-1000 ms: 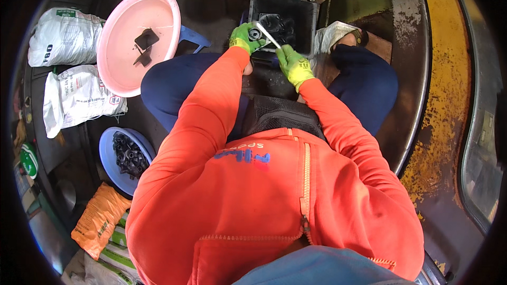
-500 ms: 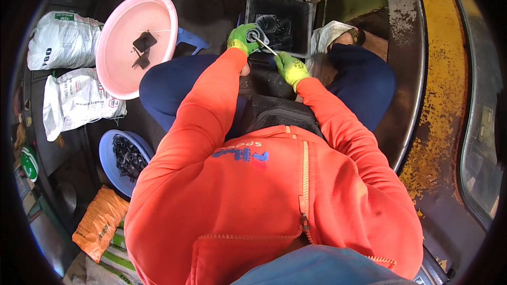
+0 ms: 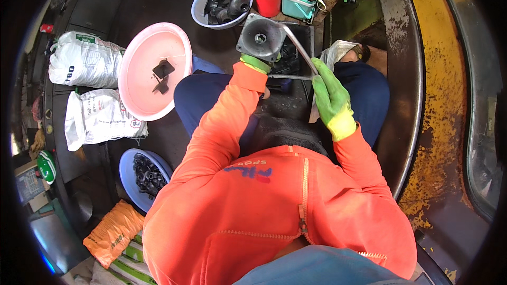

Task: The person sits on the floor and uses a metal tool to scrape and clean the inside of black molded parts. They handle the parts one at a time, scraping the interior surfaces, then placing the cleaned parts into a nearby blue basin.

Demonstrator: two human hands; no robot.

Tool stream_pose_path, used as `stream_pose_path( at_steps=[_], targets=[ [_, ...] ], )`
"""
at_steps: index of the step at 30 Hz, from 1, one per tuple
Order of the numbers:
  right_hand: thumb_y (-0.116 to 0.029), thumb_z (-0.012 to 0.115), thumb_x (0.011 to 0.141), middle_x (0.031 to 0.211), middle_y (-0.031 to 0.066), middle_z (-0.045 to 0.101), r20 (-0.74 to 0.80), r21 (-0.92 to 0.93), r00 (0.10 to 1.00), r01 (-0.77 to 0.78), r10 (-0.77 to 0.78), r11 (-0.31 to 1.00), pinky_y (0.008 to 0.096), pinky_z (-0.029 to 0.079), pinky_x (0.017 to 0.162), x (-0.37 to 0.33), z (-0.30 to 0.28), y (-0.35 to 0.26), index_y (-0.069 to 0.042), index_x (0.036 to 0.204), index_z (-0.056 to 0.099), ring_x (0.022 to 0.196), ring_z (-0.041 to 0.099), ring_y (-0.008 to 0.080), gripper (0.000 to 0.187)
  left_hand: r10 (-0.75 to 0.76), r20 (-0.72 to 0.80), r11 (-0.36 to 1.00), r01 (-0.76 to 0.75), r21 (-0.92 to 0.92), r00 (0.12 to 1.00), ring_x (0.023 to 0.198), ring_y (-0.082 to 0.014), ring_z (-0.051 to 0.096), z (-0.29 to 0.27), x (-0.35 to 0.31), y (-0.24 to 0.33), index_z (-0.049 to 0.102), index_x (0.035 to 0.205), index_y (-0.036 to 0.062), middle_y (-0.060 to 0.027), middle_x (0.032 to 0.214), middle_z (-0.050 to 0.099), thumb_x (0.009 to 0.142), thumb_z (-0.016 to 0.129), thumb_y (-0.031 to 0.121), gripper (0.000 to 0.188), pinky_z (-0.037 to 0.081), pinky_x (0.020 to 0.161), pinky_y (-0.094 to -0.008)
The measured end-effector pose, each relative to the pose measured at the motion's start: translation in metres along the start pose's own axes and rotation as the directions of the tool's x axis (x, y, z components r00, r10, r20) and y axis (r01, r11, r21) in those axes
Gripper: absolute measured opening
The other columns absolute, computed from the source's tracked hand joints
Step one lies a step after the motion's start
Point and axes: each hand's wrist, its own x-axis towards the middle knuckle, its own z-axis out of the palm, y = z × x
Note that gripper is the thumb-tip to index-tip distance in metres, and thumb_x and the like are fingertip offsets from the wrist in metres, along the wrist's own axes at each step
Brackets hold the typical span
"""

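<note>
My left hand [image 3: 255,63], in a green glove, holds up a black plastic funnel-shaped part [image 3: 270,41] with a square flange. Its wide round mouth faces me, with a small hole at its centre. My right hand [image 3: 334,100], gloved in the same green, is closed on a slim metal knife [image 3: 301,48]. The handle is hidden in the glove, and the blade slants up and left to the flange's upper right corner; I cannot tell whether they touch. Behind and below both hands stands a black crate [image 3: 311,42] with dark parts inside, partly covered by the funnel.
A pink basin [image 3: 138,81] holds black pieces to the left. Blue basins of dark parts stand at the far side [image 3: 197,14] and lower left [image 3: 128,180]. Beyond the crate are a red jug [image 3: 268,1] and a teal box [image 3: 296,6]. White sacks [image 3: 87,66] lie far left.
The black part has been raised off the crate and turned so its wide mouth faces me. My right hand has drawn back to the right, and the knife now points up and left.
</note>
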Motion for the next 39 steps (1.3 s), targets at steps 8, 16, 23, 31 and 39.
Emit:
stream_pose_path(
  at_steps=[8,16,23,31,39],
  targets=[
    [-0.012,0.054,0.093,0.105,0.0204,0.065,0.041,-0.011,0.993,-0.114,0.115,0.993,0.0368,0.051,0.076,-0.006,-0.004,-0.003,-0.002,0.123,0.056,0.090,0.065,0.0327,0.031,0.002,0.085,0.941,0.027,-0.338,0.996,0.082,-0.0225,0.062,-0.013,-0.001,0.055,0.061,0.088,0.0063,-0.0078,0.085,0.063,0.076,0.071,0.015,0.018,0.050,0.072,-0.0340],
    [-0.015,0.051,0.095,0.106,0.0211,0.064,0.190,-0.027,0.941,-0.279,0.279,0.960,0.0354,0.049,0.081,-0.015,-0.001,-0.002,-0.001,0.120,0.057,0.094,0.064,0.0324,0.029,-0.030,0.057,0.918,0.050,-0.394,0.998,0.081,-0.0226,0.061,-0.019,-0.005,0.054,0.060,0.086,0.0063,-0.0094,0.083,0.062,0.078,0.067,0.013,0.012,0.048,0.072,-0.0341],
    [-0.014,0.050,0.095,0.107,0.0207,0.064,0.144,0.162,0.976,-0.184,0.162,0.969,0.0361,0.049,0.081,-0.016,0.001,0.002,0.000,0.123,0.054,0.096,0.064,0.0322,0.032,-0.033,-0.104,0.919,-0.010,-0.395,0.994,0.078,-0.0213,0.063,-0.017,-0.006,0.052,0.063,0.094,0.0047,-0.0078,0.085,0.065,0.070,0.074,0.008,0.027,0.050,0.071,-0.0318],
    [-0.018,0.050,0.095,0.099,0.0218,0.064,0.152,0.089,0.949,-0.292,0.276,0.952,0.0400,0.049,0.078,-0.014,0.009,0.027,-0.002,0.118,0.056,0.092,0.062,0.0384,0.030,-0.074,0.190,0.899,0.148,-0.412,0.979,0.093,-0.0225,0.064,-0.016,-0.019,0.039,0.062,0.104,0.0026,-0.0112,0.100,0.066,0.079,0.066,0.012,0.027,0.051,0.082,-0.0373],
    [-0.015,0.051,0.094,0.098,0.0211,0.064,0.000,0.115,0.994,-0.105,0.106,0.988,0.0371,0.050,0.075,-0.026,-0.003,-0.002,-0.001,0.118,0.057,0.088,0.064,0.0348,0.028,-0.247,0.309,0.667,0.393,-0.634,0.918,0.105,-0.0229,0.060,0.005,-0.044,0.005,0.054,0.118,0.0061,-0.0099,0.114,0.061,0.093,0.053,0.019,0.028,0.049,0.093,-0.0389]
  ],
)
